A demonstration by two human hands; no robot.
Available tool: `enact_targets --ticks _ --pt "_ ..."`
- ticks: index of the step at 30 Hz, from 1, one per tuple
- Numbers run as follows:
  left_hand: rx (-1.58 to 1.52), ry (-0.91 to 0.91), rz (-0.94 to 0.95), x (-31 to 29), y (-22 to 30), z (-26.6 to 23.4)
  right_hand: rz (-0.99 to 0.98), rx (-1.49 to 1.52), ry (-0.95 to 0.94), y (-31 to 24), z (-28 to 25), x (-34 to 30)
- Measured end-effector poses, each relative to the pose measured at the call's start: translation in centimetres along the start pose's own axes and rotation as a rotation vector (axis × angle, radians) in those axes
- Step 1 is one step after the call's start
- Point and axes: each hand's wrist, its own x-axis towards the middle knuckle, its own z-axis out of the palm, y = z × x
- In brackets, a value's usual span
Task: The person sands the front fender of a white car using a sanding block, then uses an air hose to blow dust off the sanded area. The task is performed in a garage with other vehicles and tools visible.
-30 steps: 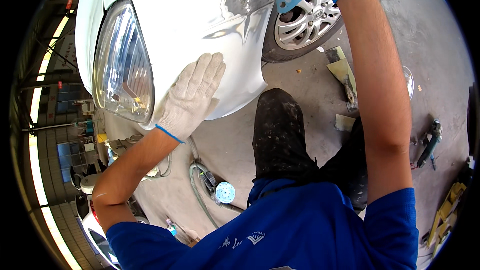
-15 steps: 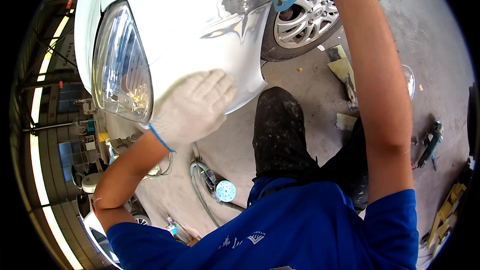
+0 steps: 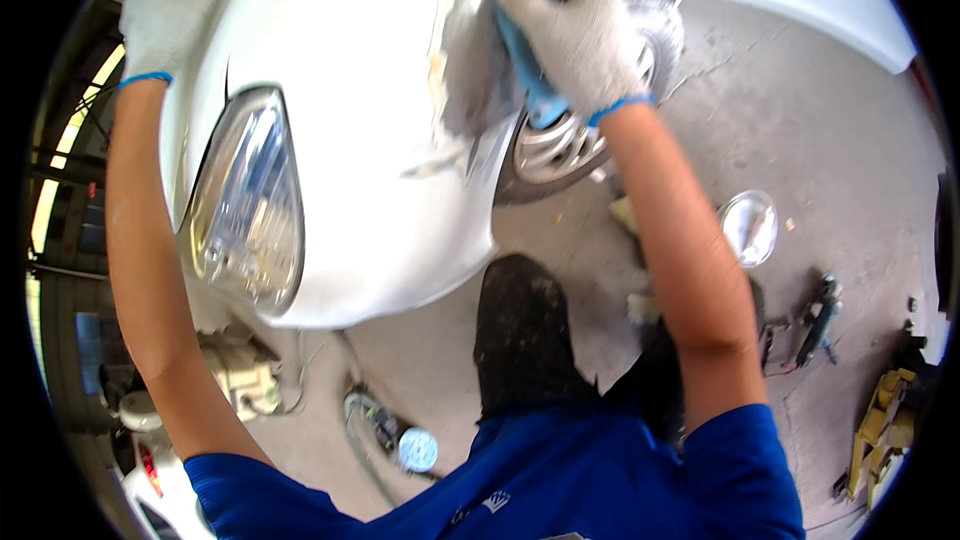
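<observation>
My right hand, in a pale knit glove with a blue cuff, grips a light-blue sanding sheet seen nearly edge-on. It is at the grey sanded patch on the white fender, above the front wheel. My left hand, gloved the same way, rests with flat fingers on the car's front edge, beyond the headlight. Its fingertips are partly lost at the picture's upper edge.
On the floor lie a hand-held sander with a hose, a green angle grinder, a round shiny dish and yellowish parts at the right. Another white car stands lower left.
My left hand has left the fender beside the headlight and gone up to the car's front edge. My right hand and the sheet appear lower and further left; the view has shifted.
</observation>
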Motion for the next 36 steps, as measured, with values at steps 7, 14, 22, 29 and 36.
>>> enact_targets --ticks 7,14,22,29,36 --pt "-0.567 -0.189 -0.232 -2.0 2.5 3.4 0.209 0.038 -0.097 -1.2 -1.0 1.1" --pt "-0.632 -0.200 -0.281 -2.6 1.8 3.6 0.231 0.090 0.009 -0.9 -1.8 4.9" --pt "-0.495 -0.278 -0.350 -2.1 2.1 3.5 0.057 0.011 -0.066 -1.7 -0.5 4.2" --pt "-0.490 -0.328 -0.420 -1.5 2.9 2.7 -0.049 -0.071 -0.057 -1.5 -0.3 5.3" --pt "-0.437 -0.328 -0.417 -1.4 3.1 3.1 -0.041 -0.120 0.004 -2.3 -0.2 4.8"
